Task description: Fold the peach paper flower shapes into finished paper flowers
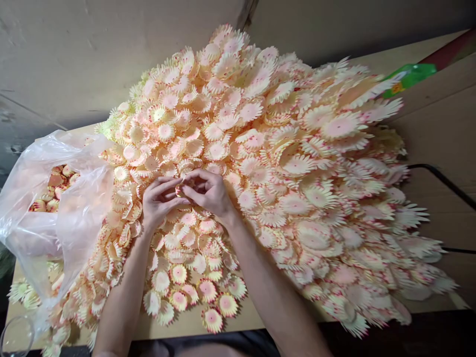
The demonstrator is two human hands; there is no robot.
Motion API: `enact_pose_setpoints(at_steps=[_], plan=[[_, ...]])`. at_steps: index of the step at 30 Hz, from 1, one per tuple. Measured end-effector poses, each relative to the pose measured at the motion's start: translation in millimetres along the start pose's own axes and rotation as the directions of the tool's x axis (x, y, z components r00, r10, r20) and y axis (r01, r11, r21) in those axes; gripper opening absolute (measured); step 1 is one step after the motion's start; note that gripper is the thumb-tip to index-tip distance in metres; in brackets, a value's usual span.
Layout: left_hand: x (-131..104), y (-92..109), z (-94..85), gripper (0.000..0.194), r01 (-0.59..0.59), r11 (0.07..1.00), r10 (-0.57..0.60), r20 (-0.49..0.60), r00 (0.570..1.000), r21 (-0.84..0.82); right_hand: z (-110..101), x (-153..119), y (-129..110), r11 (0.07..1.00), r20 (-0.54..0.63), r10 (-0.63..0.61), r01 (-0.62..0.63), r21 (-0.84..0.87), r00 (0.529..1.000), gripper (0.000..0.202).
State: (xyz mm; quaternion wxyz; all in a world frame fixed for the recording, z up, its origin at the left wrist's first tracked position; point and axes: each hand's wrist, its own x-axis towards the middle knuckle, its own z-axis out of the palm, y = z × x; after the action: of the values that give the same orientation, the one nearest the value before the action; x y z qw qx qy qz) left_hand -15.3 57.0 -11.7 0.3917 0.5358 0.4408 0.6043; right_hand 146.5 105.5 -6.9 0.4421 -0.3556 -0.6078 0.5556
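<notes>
My left hand and my right hand meet at the middle of a large heap of cream petal discs with pink centres and fringed, red-tipped edges. Between their fingertips is a small rolled flower bud, yellowish with red edges. Fingers of both hands are closed in a pinch around it, and they partly hide it. Just below my wrists lie smaller loose flower discs, yellow-rimmed with pink middles, spread flat near the table's front edge.
On the left, a clear plastic bag holds several rolled buds in red and cream. A round glass stands at the lower left corner. Behind the heap at right lies a green packet; a black cable or bar runs below it.
</notes>
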Motion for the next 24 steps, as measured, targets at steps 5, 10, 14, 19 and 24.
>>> enact_pose_setpoints(at_steps=[5, 10, 14, 19, 24], plan=[[2, 5, -0.8, 0.037, -0.068, 0.983, 0.068, 0.005, 0.998, 0.170, 4, 1, 4, 0.999, -0.090, 0.010, -0.014, -0.041, 0.996, 0.016], [4, 8, 1.1, 0.019, -0.161, 0.931, 0.178, -0.022, 0.984, 0.326, 14, 0, 3, 0.992, -0.229, -0.083, 0.059, -0.111, 0.970, 0.010], [4, 8, 4.0, 0.011, -0.200, 0.927, 0.226, -0.048, 0.973, 0.318, 19, -2, 3, 0.975, -0.310, -0.149, 0.087, -0.205, 0.939, 0.006], [1, 5, 4.3, 0.010, -0.109, 0.948, 0.201, -0.295, 0.934, 0.299, 12, -1, 4, 0.913, -0.395, -0.345, 0.206, -0.353, 0.852, 0.006], [1, 2, 5.2, 0.036, 0.022, 0.993, 0.025, -0.393, 0.919, 0.113, 3, 4, -1, 0.939, -0.509, -0.331, 0.224, -0.262, 0.794, 0.006]])
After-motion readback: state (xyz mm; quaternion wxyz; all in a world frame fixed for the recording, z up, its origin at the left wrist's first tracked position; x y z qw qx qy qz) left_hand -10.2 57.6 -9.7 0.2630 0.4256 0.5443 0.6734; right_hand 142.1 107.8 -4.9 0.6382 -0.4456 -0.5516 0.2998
